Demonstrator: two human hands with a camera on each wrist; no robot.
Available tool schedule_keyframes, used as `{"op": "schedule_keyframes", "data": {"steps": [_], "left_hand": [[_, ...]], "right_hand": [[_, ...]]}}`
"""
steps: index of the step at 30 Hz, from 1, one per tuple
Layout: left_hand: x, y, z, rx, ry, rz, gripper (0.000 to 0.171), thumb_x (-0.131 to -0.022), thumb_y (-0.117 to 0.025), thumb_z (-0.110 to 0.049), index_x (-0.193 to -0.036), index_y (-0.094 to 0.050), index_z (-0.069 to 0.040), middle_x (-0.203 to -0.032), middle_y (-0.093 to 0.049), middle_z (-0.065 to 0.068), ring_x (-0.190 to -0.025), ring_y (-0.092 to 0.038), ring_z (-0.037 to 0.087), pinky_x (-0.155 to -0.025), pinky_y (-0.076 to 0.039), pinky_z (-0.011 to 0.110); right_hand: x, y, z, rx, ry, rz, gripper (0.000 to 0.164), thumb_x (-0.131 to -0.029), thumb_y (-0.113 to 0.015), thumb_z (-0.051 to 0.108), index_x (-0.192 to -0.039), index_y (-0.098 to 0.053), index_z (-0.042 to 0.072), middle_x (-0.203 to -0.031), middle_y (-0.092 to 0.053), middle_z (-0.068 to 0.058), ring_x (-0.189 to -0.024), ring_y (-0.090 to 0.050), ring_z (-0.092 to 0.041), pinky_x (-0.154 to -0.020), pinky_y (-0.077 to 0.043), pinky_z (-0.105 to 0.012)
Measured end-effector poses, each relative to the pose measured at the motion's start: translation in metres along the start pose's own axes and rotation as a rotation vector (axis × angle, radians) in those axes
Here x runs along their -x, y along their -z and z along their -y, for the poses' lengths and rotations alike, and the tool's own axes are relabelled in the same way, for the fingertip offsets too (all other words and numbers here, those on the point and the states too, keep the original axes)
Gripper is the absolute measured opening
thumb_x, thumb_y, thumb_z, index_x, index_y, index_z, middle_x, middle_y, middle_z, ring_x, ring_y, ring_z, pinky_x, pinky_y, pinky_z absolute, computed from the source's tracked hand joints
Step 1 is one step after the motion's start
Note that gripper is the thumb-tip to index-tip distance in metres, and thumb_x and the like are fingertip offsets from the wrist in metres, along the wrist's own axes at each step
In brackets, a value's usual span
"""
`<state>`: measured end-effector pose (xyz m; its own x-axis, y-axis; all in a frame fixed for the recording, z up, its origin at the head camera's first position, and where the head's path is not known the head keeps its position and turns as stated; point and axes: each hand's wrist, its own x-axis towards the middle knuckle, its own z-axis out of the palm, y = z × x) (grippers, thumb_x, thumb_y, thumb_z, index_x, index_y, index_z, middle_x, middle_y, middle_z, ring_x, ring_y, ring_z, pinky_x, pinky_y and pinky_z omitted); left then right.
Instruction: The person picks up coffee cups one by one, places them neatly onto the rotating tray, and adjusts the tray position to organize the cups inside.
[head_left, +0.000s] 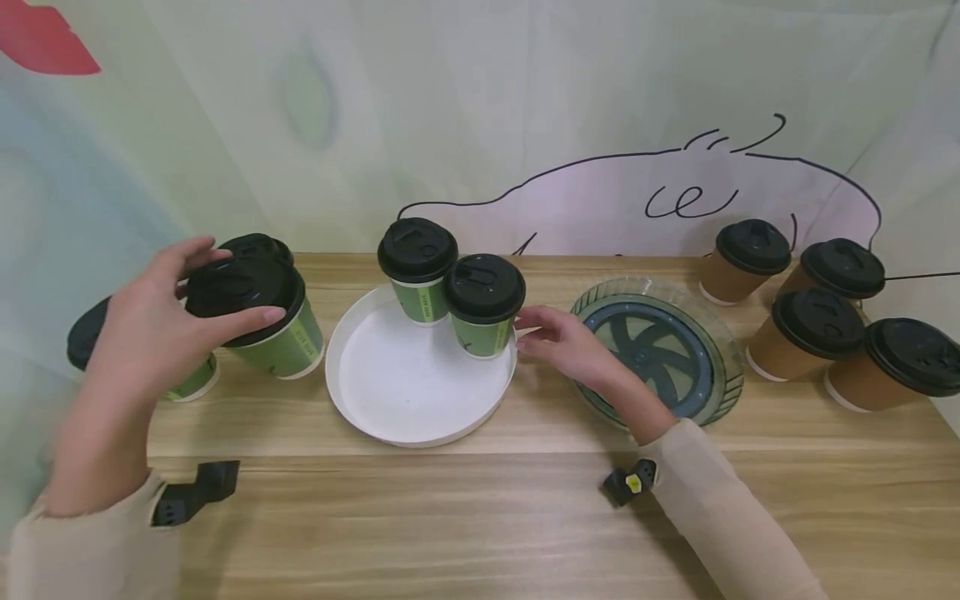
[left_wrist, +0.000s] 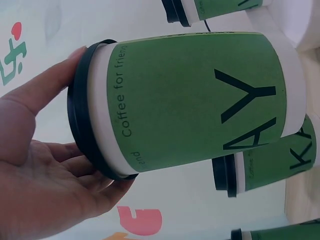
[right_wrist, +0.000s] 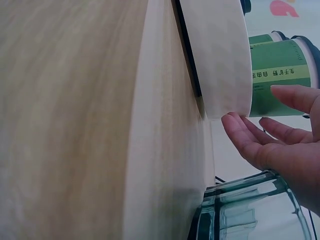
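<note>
My left hand point(head_left: 161, 308) grips a green paper coffee cup point(head_left: 288, 343) by its black lid, thumb on one side and fingers on the other. In the left wrist view this cup point(left_wrist: 195, 100) shows large dark letters. Two more green cups stand close behind and beside it, partly hidden by the hand. On a round white tray point(head_left: 405, 400) are two green cups, a rear one point(head_left: 420, 296) and a front one point(head_left: 483, 333). Beside the front cup, at the tray's right rim, is my right hand point(head_left: 566, 346), its fingers loosely bent with nothing held between them.
A clear ribbed glass dish point(head_left: 731, 379) with a blue-green fan pattern lies right of the tray. Several brown lidded cups point(head_left: 776, 346) are grouped at the far right. Behind the wooden table point(head_left: 487, 517) hangs a printed cloth backdrop point(head_left: 465, 108).
</note>
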<state>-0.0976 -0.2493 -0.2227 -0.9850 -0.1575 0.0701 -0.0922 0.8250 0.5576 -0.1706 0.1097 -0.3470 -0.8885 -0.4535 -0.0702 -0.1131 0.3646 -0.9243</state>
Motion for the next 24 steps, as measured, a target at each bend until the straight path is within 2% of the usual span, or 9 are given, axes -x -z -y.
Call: {"op": "schedule_keyframes", "data": {"steps": [6, 13, 24], "left_hand": [[-0.003, -0.003, -0.012, 0.026, -0.047, 0.004, 0.098, -0.074, -0.072, -0.047, -0.146, -0.018, -0.006, -0.141, -0.035, 0.018, -0.127, -0.025, 0.044, -0.096, -0.024, 0.060], [-0.008, -0.010, -0.023, 0.052, -0.073, 0.021, 0.097, -0.073, -0.074, -0.044, -0.145, -0.020, -0.006, -0.140, -0.035, 0.017, -0.129, -0.025, 0.040, -0.098, -0.024, 0.059], [-0.016, -0.019, -0.028, 0.058, -0.106, 0.038, 0.098, -0.072, -0.072, -0.048, -0.145, -0.020, -0.007, -0.142, -0.034, 0.015, -0.127, -0.025, 0.042, -0.095, -0.026, 0.060]], "right_hand": [[0.000, 0.000, 0.000, -0.001, 0.002, 0.001, 0.043, -0.090, -0.057, 0.010, -0.130, -0.047, 0.001, -0.127, -0.051, -0.016, -0.109, -0.053, -0.028, -0.092, -0.044, -0.038], [0.000, 0.001, -0.001, -0.002, 0.000, 0.003, 0.042, -0.090, -0.057, 0.010, -0.130, -0.047, 0.001, -0.127, -0.051, -0.016, -0.110, -0.052, -0.028, -0.092, -0.043, -0.039], [0.001, 0.001, 0.002, 0.001, -0.012, 0.004, 0.043, -0.090, -0.057, 0.011, -0.131, -0.046, 0.001, -0.127, -0.051, -0.016, -0.111, -0.052, -0.028, -0.092, -0.044, -0.038]]}}
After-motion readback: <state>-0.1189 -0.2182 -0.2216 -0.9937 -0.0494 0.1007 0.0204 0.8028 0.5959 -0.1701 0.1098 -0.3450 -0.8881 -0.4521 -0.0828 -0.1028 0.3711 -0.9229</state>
